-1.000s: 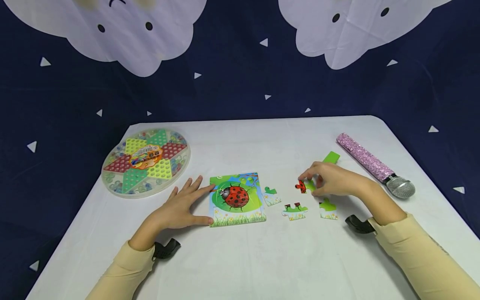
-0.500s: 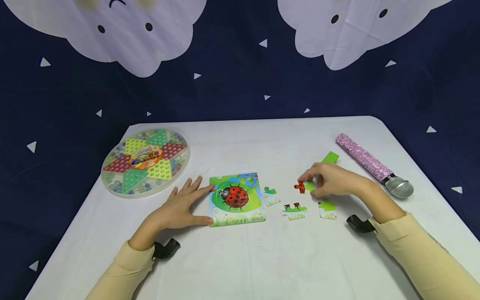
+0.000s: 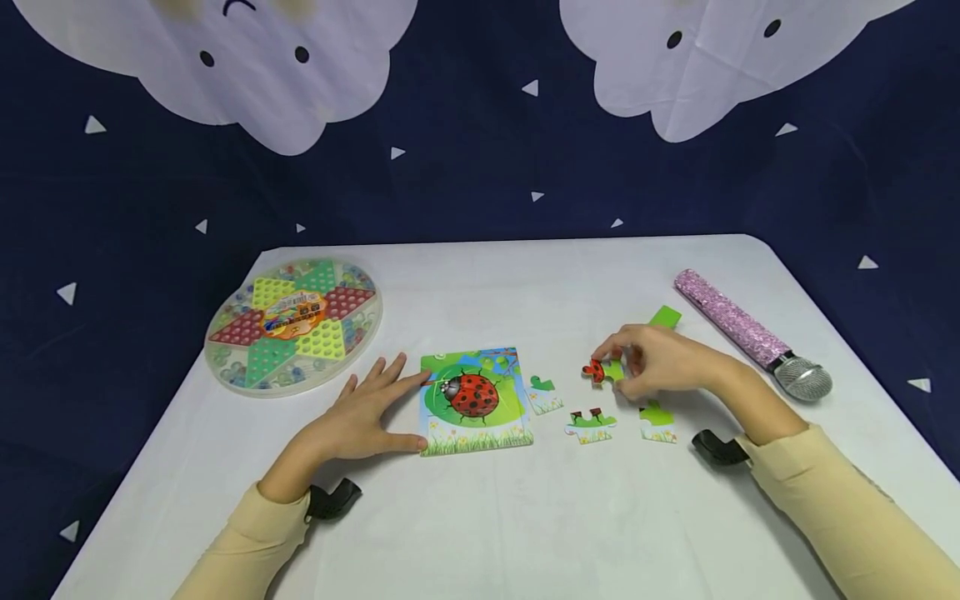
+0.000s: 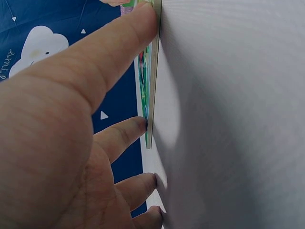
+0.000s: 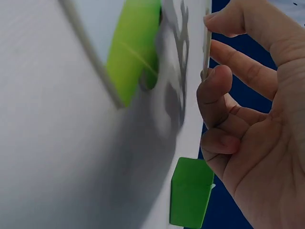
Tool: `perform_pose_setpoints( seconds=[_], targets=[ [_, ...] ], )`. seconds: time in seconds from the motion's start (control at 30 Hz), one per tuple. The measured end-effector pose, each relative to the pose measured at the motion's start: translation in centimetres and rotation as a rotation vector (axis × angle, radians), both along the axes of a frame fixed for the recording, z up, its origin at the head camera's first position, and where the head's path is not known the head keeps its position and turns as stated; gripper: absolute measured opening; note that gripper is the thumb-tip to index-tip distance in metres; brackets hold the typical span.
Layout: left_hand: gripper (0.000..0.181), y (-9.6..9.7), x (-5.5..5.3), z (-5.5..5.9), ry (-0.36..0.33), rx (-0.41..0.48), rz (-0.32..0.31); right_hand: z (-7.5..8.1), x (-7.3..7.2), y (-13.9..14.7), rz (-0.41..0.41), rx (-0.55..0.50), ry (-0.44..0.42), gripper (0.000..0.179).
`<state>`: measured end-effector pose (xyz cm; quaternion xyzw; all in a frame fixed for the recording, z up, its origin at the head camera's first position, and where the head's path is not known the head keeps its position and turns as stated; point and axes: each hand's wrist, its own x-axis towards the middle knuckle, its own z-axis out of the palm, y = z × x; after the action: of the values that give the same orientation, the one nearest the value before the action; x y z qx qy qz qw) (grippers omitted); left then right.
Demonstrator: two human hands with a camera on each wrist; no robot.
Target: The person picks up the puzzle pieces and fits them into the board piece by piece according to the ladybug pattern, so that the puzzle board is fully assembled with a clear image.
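My left hand (image 3: 352, 421) lies spread at the left edge of a square ladybug puzzle (image 3: 474, 396), thumb and index fingertips on its edge. In the left wrist view the puzzle (image 4: 155, 95) shows edge-on as a thin board, and the other fingertips reach the tablecloth. Between thumb and fingers, my right hand (image 3: 663, 362) pinches a red and green puzzle piece (image 3: 594, 372); its thin edge (image 5: 207, 55) shows in the right wrist view. Three loose pieces lie between the puzzle and that hand: a corner piece (image 3: 543, 396), a middle one (image 3: 591, 427) and a right one (image 3: 657, 423).
Behind my right hand a green block (image 3: 665, 317) is partly hidden. A pink glitter microphone (image 3: 738, 321) lies at the right. On the left sits a round Chinese checkers set (image 3: 292, 325) with marbles. The table's white cloth (image 3: 480, 533) meets a dark blue backdrop (image 3: 465, 192).
The pinched puzzle piece has shifted slightly left in my right hand's fingers. My left hand and the ladybug puzzle have stayed in place.
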<state>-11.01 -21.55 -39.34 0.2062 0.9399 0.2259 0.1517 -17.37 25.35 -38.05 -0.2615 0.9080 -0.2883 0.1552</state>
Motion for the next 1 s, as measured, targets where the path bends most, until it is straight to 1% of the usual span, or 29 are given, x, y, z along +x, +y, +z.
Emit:
perform_pose_setpoints(
  seconds=[0.17, 0.37, 0.5, 0.63, 0.77, 1.0],
  targets=[
    [0.098, 0.0, 0.0, 0.0, 0.013, 0.001, -0.002, 0.6, -0.4, -1.1, 0.031, -0.013, 0.025, 0.049],
    [0.099, -0.1, 0.0, 0.1, 0.010, 0.004, 0.002, 1.3, -0.9, -3.7, 0.095, -0.018, 0.028, 0.049],
    [0.099, -0.1, 0.0, 0.1, 0.013, -0.004, 0.000, 1.5, -1.1, -5.6, 0.140, -0.013, 0.051, 0.047],
    [0.099, 0.0, -0.1, 0.1, 0.013, -0.002, -0.001, 1.6, -1.2, -7.1, 0.180, -0.011, 0.066, 0.046],
    [0.098, 0.0, 0.0, 0.1, 0.014, 0.002, -0.004, 1.5, -1.3, -8.4, 0.208, -0.012, 0.060, 0.044],
    [0.098, 0.1, -0.1, -0.1, 0.011, 0.002, -0.003, 1.4, -1.8, -10.1, 0.247, -0.018, 0.062, 0.043]
  ],
)
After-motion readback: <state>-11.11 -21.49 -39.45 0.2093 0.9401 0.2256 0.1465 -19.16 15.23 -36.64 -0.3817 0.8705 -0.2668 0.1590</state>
